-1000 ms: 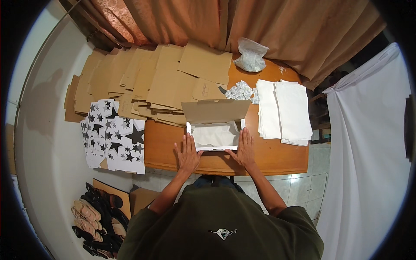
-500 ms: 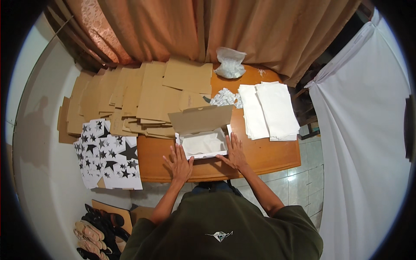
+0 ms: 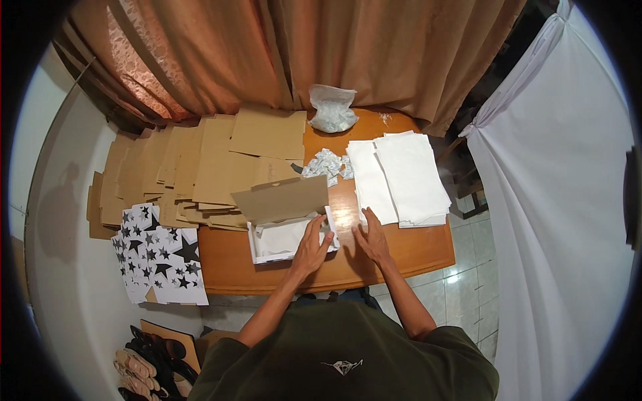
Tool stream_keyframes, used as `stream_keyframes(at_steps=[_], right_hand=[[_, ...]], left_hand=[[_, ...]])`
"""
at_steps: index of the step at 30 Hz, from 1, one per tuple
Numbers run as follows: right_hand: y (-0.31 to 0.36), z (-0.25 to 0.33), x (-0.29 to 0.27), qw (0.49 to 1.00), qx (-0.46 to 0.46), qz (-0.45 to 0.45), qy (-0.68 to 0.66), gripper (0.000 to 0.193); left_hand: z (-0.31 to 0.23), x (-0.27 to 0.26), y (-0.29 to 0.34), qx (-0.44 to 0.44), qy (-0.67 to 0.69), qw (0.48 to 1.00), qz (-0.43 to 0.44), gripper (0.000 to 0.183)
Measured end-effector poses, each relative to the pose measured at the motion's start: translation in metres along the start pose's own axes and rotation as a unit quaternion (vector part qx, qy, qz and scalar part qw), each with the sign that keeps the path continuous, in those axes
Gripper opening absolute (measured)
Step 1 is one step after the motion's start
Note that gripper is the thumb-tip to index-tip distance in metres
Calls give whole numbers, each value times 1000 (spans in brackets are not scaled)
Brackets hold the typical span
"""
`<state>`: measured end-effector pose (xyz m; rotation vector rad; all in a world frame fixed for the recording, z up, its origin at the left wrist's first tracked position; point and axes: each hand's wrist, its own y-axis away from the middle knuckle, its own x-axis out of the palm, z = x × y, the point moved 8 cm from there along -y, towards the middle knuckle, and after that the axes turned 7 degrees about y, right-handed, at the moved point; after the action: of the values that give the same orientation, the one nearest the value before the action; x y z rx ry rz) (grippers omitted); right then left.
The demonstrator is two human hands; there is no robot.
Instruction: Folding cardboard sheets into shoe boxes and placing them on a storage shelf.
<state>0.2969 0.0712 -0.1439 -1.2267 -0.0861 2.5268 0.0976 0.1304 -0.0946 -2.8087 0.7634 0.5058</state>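
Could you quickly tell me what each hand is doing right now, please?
Left hand: open, fingers on the right edge of the open box.
Right hand: open, flat on the wooden table, holding nothing.

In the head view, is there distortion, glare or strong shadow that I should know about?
Head view: fisheye bends the table edge and darkens the corners; mild glare on the floor tiles; a soft shadow on the left wall; the hands and the box are sharp.

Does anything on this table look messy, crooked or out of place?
Mostly the flat cardboard sheets: they lie fanned and overlapping, not squared up, and some jut past the table's left edge. Star-printed sheets overhang the near-left corner. Small packets lie loosely scattered. The white stacks look tidy.
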Motion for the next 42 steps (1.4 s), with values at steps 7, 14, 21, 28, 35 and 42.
stream_keyframes(at_steps=[7,14,21,28,35,42], right_hand=[[-30,-79,-16,995,15,64,-80,50],[-76,-103,-17,985,-12,134,-106,36],[-147,-110,16,981,-44,172,-72,38],[-215,-104,71,976,-33,208,-48,35],[-237,-104,94,974,-76,207,42,29],[-236,-100,80,985,-135,107,25,20]], left_hand=[[-6,76,-38,-102,42,994,20,54],[25,114,-85,-148,60,986,-45,46],[84,115,-151,-186,18,975,-118,37],[154,108,-199,-182,0,963,-200,32],[159,120,-222,-208,-97,966,-122,40],[130,116,-224,-84,-113,973,-183,28]])
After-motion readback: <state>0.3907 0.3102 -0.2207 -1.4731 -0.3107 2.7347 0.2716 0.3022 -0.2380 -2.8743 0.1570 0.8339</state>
